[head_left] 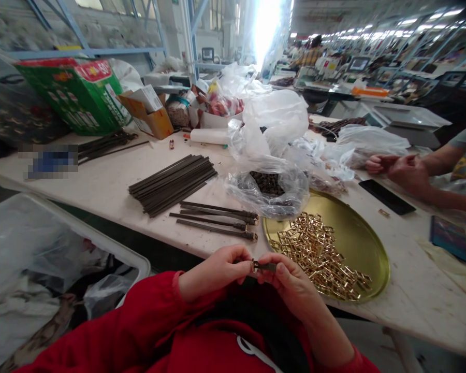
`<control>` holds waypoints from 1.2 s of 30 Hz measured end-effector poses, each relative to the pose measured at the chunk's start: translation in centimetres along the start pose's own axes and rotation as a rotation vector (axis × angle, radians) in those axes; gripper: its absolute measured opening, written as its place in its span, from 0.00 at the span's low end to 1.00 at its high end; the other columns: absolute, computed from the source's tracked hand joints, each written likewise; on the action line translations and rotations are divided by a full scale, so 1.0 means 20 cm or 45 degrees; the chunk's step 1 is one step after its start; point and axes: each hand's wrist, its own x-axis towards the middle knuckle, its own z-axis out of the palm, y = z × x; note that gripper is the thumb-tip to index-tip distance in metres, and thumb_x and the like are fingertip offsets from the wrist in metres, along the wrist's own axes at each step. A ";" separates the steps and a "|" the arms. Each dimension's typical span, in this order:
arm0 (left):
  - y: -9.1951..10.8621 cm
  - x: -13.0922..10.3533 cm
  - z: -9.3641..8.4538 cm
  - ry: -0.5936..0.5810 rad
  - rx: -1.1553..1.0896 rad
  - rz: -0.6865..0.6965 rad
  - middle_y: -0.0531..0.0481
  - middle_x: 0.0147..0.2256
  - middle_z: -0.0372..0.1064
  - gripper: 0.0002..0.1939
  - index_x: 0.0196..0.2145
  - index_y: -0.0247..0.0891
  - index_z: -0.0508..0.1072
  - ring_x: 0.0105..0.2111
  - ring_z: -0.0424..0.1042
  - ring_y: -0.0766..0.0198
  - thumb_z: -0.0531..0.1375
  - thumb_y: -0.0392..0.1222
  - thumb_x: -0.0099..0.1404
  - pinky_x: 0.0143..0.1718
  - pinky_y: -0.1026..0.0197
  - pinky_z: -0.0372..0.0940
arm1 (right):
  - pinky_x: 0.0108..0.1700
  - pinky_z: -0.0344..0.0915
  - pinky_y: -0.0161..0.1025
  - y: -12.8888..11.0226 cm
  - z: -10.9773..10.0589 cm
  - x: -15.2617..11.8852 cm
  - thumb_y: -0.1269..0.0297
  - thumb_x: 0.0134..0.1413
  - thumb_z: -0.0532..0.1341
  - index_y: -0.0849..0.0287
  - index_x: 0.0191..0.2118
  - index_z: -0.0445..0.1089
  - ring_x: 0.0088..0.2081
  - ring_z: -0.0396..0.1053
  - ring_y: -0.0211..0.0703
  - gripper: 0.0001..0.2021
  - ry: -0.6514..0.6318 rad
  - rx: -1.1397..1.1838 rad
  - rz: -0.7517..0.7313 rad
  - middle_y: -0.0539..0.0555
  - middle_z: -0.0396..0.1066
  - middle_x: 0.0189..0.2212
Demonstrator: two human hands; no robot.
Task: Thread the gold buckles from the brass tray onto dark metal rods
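Note:
Between both hands is a dark strap (267,266) with a small gold buckle (253,266) at its left end. My left hand (227,265) pinches the buckle end with thumb and fingers. My right hand (289,280) is closed on the strap, its thumb against it. Just beyond them, several buckled straps (213,229) lie on the table, beside a stack of plain dark strips (173,184). Gold buckles (318,254) are heaped on a round gold tray (367,233) at the right. Behind the tray, an open plastic bag (236,186) contains small dark pieces (267,182).
A lined bin (135,254) stands at the left below the table edge (155,228). Green box (77,98), orange carton (159,122) and plastic bags (275,114) are at the back. Another person's hands (404,168) are at the right, near a black phone (386,197).

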 end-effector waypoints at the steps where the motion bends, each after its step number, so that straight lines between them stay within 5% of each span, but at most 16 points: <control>1: 0.00 0.00 0.00 0.005 0.009 0.000 0.58 0.20 0.60 0.07 0.28 0.35 0.64 0.21 0.58 0.71 0.54 0.42 0.57 0.22 0.69 0.52 | 0.36 0.62 0.37 0.01 0.00 0.00 0.50 0.46 0.62 0.55 0.34 0.73 0.29 0.66 0.39 0.15 0.011 -0.012 -0.014 0.51 0.71 0.25; 10: 0.02 0.02 0.01 0.120 0.143 0.022 0.57 0.22 0.61 0.08 0.28 0.34 0.67 0.24 0.59 0.70 0.55 0.43 0.54 0.25 0.68 0.54 | 0.30 0.60 0.32 -0.03 0.03 0.03 0.59 0.44 0.65 0.58 0.24 0.69 0.27 0.61 0.35 0.08 0.102 -0.337 -0.117 0.47 0.64 0.23; 15: -0.01 0.03 0.01 0.148 0.262 0.091 0.57 0.22 0.60 0.08 0.28 0.35 0.67 0.25 0.58 0.69 0.53 0.42 0.56 0.26 0.67 0.54 | 0.31 0.63 0.34 0.03 0.03 0.04 0.57 0.42 0.66 0.57 0.29 0.68 0.27 0.65 0.37 0.11 0.251 -0.298 -0.041 0.48 0.68 0.24; 19: -0.01 0.02 0.03 0.230 0.458 0.151 0.55 0.24 0.62 0.06 0.28 0.36 0.65 0.26 0.60 0.67 0.51 0.40 0.58 0.28 0.66 0.54 | 0.30 0.64 0.34 0.08 0.04 0.05 0.59 0.39 0.68 0.56 0.32 0.66 0.27 0.65 0.37 0.13 0.414 -0.373 -0.188 0.47 0.68 0.25; 23: 0.01 0.00 0.04 0.148 0.485 0.170 0.55 0.25 0.64 0.06 0.31 0.37 0.64 0.26 0.62 0.66 0.49 0.39 0.60 0.29 0.65 0.55 | 0.28 0.62 0.35 0.08 0.04 0.05 0.58 0.39 0.67 0.56 0.30 0.64 0.25 0.64 0.38 0.13 0.517 -0.434 -0.256 0.47 0.66 0.22; 30: 0.02 -0.01 0.03 0.154 0.457 0.172 0.54 0.25 0.65 0.05 0.31 0.37 0.64 0.28 0.64 0.65 0.50 0.38 0.60 0.32 0.64 0.56 | 0.37 0.64 0.41 0.08 0.05 0.02 0.66 0.49 0.62 0.54 0.31 0.71 0.34 0.67 0.43 0.01 0.547 -1.101 -0.741 0.52 0.69 0.30; 36: -0.02 -0.01 0.05 0.201 0.483 0.235 0.51 0.30 0.66 0.06 0.33 0.36 0.64 0.31 0.65 0.64 0.50 0.41 0.61 0.32 0.63 0.58 | 0.42 0.67 0.42 0.11 0.08 -0.02 0.71 0.54 0.56 0.51 0.43 0.71 0.39 0.69 0.44 0.13 0.462 -1.391 -0.963 0.55 0.71 0.37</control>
